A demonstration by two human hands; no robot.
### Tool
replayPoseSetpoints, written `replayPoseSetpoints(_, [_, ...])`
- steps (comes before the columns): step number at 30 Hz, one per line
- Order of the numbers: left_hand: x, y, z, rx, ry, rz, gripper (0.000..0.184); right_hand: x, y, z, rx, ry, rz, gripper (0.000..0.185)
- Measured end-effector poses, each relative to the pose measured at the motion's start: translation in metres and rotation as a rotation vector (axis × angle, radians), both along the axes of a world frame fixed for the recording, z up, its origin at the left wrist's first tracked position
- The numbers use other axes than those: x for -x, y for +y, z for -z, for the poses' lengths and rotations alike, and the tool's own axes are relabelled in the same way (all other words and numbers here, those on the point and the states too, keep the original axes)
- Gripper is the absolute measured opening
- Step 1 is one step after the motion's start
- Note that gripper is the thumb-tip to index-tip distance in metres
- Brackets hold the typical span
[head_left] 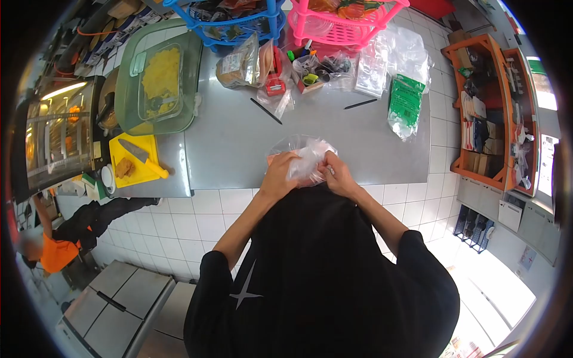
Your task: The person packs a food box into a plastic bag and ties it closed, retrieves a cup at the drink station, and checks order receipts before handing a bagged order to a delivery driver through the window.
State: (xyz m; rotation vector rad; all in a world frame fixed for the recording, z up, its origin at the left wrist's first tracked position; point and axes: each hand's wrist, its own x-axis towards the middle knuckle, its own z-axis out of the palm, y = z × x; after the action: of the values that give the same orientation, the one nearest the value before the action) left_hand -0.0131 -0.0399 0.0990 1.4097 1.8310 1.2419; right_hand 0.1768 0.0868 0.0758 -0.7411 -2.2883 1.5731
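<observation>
A clear plastic bag with something pinkish or orange under it lies at the front edge of the metal table. My left hand is closed on the bag's left side. On its right side, my right hand pinches the plastic with bent fingers. What is inside the bag cannot be made out. Beyond the bag, a black pen-like stick lies to the left and another one to the right.
Blue and pink baskets stand at the back. A green packet lies right; a large tub and a knife on a yellow board are left. A person in orange is at far left.
</observation>
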Motion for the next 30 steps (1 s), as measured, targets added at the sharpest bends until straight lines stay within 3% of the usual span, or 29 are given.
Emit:
replayPoseSetpoints(3, [-0.003,0.013,0.014,0.321,0.026,-0.021,0.022,0.006,0.003,-0.019,-0.336,0.089,-0.143,0.013])
replayPoseSetpoints(8, [-0.014,0.022,0.026,0.409,0.003,-0.134,0.015,0.019,-0.001,-0.02,-0.461,0.108,-0.195,0.014])
replayPoseSetpoints(14, [-0.001,0.013,0.03,0.301,-0.054,-0.048,0.017,0.023,-0.002,-0.003,-0.261,0.107,-0.142,0.014])
replayPoseSetpoints(18, [-0.001,0.007,0.034,0.18,-0.011,-0.044,0.014,0.026,-0.002,0.002,-0.147,-0.033,-0.111,0.014])
replayPoseSetpoints(30, [0.006,0.003,0.033,0.16,-0.07,-0.034,0.016,0.034,-0.002,-0.006,0.031,-0.076,0.039,0.011])
